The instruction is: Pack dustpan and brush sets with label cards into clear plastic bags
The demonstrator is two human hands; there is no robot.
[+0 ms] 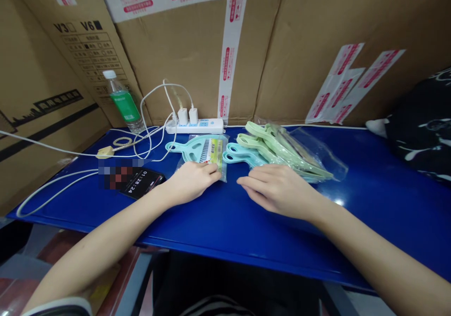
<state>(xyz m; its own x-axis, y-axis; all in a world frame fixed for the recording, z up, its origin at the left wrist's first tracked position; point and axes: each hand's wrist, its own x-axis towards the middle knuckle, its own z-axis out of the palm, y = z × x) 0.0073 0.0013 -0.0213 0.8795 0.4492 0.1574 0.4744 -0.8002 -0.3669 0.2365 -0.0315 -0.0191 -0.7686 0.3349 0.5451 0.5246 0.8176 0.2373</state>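
Note:
A light blue dustpan with a small brush (199,150), packed in a clear bag with a yellow-green label, lies on the blue table. My left hand (193,179) is closed over the bag's near edge, fingers curled and fingertips hidden beneath. To the right, my right hand (278,189) hovers at or rests on the table with its fingers bent and pressed together; nothing shows in them. Just behind it is a pile of bagged dustpans, green ones (269,142) on top and light blue ones (241,154) underneath, handles pointing left.
A power strip (197,127) with white chargers and trailing cables (151,90) stands against the cardboard wall (183,48). At the left are a water bottle (124,102) and a phone (141,183) showing a timer. Dark patterned fabric (419,123) lies at the right. The table's front edge (225,255) is near me.

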